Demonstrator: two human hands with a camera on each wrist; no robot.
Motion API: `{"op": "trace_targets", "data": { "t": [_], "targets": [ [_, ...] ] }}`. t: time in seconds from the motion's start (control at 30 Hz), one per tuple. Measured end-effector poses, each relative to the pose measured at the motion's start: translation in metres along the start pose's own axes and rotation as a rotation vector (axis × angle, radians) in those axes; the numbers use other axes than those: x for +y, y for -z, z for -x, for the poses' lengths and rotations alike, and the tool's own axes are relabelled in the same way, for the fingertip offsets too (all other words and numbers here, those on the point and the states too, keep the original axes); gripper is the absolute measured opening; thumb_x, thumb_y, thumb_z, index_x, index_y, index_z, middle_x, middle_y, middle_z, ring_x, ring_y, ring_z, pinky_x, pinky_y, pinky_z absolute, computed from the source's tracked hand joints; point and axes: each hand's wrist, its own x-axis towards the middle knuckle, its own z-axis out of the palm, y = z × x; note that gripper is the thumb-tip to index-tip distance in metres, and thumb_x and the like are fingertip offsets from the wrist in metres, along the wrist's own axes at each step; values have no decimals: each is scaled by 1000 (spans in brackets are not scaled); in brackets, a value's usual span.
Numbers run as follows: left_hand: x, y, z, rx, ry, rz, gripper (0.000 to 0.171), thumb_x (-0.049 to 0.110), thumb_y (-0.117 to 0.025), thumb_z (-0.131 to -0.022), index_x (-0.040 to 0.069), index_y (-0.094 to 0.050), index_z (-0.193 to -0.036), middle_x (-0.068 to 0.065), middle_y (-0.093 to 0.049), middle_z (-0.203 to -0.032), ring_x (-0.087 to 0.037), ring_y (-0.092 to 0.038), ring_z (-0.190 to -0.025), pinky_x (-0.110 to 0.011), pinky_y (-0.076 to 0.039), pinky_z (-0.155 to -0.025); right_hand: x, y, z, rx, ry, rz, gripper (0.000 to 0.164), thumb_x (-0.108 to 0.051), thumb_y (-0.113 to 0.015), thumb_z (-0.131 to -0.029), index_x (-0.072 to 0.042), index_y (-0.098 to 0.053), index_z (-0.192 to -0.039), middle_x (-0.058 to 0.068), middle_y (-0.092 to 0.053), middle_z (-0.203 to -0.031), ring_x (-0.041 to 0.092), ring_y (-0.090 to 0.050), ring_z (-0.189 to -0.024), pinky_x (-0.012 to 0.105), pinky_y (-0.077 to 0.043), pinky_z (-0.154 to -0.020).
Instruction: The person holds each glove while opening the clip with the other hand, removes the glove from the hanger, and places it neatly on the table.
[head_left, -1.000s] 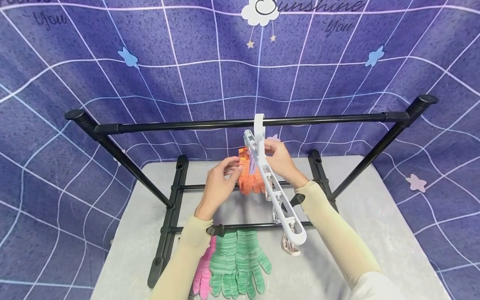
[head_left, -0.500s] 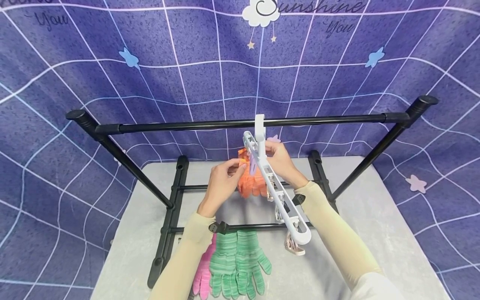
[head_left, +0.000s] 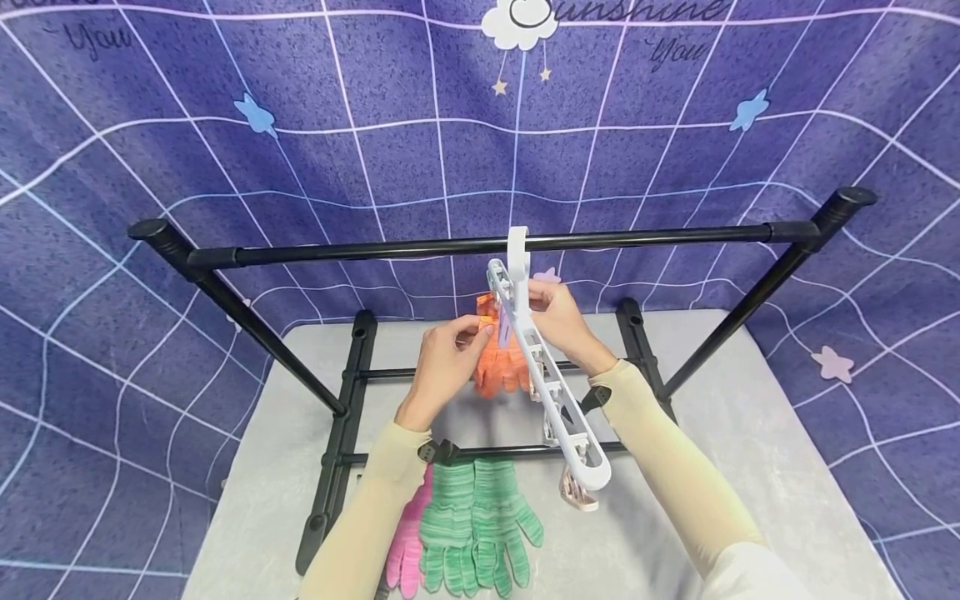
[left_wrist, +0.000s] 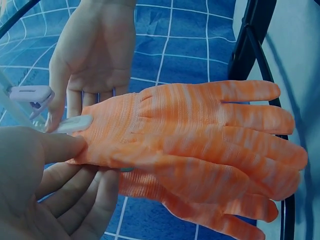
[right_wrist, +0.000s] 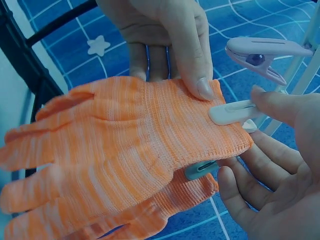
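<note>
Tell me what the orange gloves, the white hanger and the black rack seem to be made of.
Orange gloves: knitted yarn, matte, fibre unclear; fine ribs and streaked stitches show.
White hanger: probably plastic, smooth; its rounded hook and slotted frame look moulded.
Black rack: perhaps coated metal tube, though plastic is possible; its top bar looks smooth with a faint sheen.

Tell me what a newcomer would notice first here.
Probably the orange gloves, near the far end of the white hanger, with the left hand pinching a cuff and the right hand pinching a pale clip. Next come green gloves on the gray table in front. Behind everything spreads a purple gridded backdrop.
</note>
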Motion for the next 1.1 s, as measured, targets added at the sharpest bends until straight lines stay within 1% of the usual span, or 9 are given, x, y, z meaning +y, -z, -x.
{"op": "trace_targets", "data": {
  "t": [0.23,0.37,0.47,0.57,0.7,0.8,0.97,1.1],
  "targets": [
    [1,0,-1,5,-14,3,15,19,-74,-103,8,-82,-110,-4,-80,-91,-15,-74,-79,-33,-61,-75,2,0,-1,-6,7,-2,36,10,-64,-91,17,-67,-127,33,-73,-118,8,-75,-99,25,-58,-96],
    [2,0,-1,4,-13,10,15,18,-74,-103,7,-82,-110,-5,-80,-91,-16,-74,-79,-32,-62,-75,3,0,-2,1,2,1,38,10,-64,-90,17,-67,-128,33,-72,-120,8,-75,-100,25,-58,-97],
    [3,0,-1,7,-16,5,15,18,-75,-102,7,-82,-110,-5,-79,-91,-16,-73,-78,-31,-61,-74,3,0,-2,9,3,-16,39,11,-63,-90,17,-67,-128,32,-73,-119,9,-75,-98,25,-59,-94],
    [3,0,-1,12,-20,2,14,18,-75,-102,7,-82,-109,-5,-79,-90,-16,-73,-78,-31,-61,-74,4,0,-2,15,3,-47,38,11,-64,-89,18,-68,-125,27,-77,-113,10,-76,-95,24,-60,-90],
    [3,-1,-1,14,-23,-3,14,17,-75,-102,7,-82,-109,-5,-79,-89,-16,-73,-77,-31,-61,-74,4,-1,-2,13,-1,-89,35,10,-65,-88,18,-68,-121,14,-80,-103,11,-76,-92,24,-60,-86],
    [2,-1,0,15,-24,-3,14,17,-76,-102,7,-82,-109,-5,-79,-89,-16,-73,-77,-31,-61,-74,4,-1,-2,12,-5,-104,34,10,-65,-87,18,-68,-120,6,-81,-100,12,-77,-90,24,-60,-84],
    [2,0,0,14,-23,-8,14,19,-75,-103,8,-82,-109,-4,-79,-89,-16,-74,-77,-34,-62,-74,7,-1,-3,29,-25,-125,38,14,-63,-86,19,-67,-123,1,-80,-96,11,-76,-89,24,-61,-82],
    [3,0,0,9,-18,-10,15,20,-74,-103,8,-82,-109,-4,-79,-89,-16,-74,-77,-34,-61,-74,8,-1,-4,37,-33,-136,38,14,-63,-87,19,-67,-124,-1,-80,-97,10,-75,-91,24,-61,-83]
  ]
}}
